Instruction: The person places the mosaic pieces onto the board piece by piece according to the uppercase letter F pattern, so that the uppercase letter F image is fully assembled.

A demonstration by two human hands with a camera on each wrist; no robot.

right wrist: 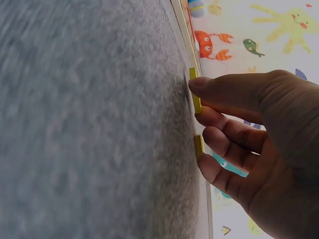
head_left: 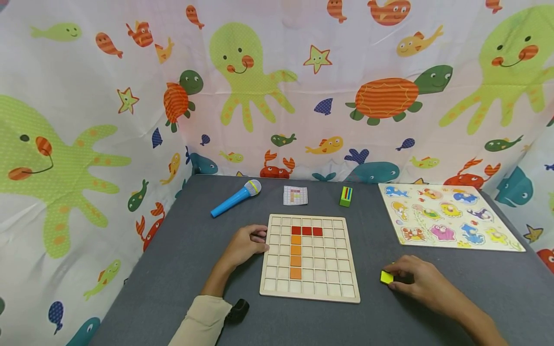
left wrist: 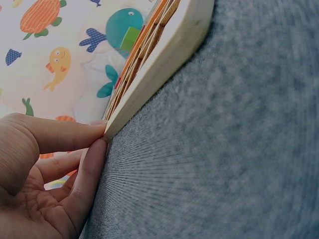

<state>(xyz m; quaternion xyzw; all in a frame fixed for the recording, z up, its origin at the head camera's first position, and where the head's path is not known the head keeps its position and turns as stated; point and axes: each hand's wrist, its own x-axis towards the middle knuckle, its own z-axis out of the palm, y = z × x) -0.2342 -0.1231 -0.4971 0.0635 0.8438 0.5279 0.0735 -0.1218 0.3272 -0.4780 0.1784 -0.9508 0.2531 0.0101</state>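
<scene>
A wooden grid board (head_left: 320, 290) lies on the dark table, with red tiles (head_left: 306, 230) in a row and orange tiles (head_left: 295, 250) in a column. My left hand (head_left: 245, 246) holds the board's left edge; in the left wrist view, thumb and finger meet right at its pale rim (left wrist: 164, 62). To the right of the board, my right hand (head_left: 417, 278) pinches a yellow square tile (head_left: 386, 277) between thumb and finger, low over the table. In the right wrist view a second yellow tile (right wrist: 199, 146) shows by the other fingertips.
Behind the board are a blue toy microphone (head_left: 233, 200), a small pattern card (head_left: 295, 195) and a green block with coloured stripes (head_left: 346, 196). A sea-animal puzzle board (head_left: 460, 244) lies at the back right. A printed curtain (head_left: 277, 86) encloses the table's back and sides.
</scene>
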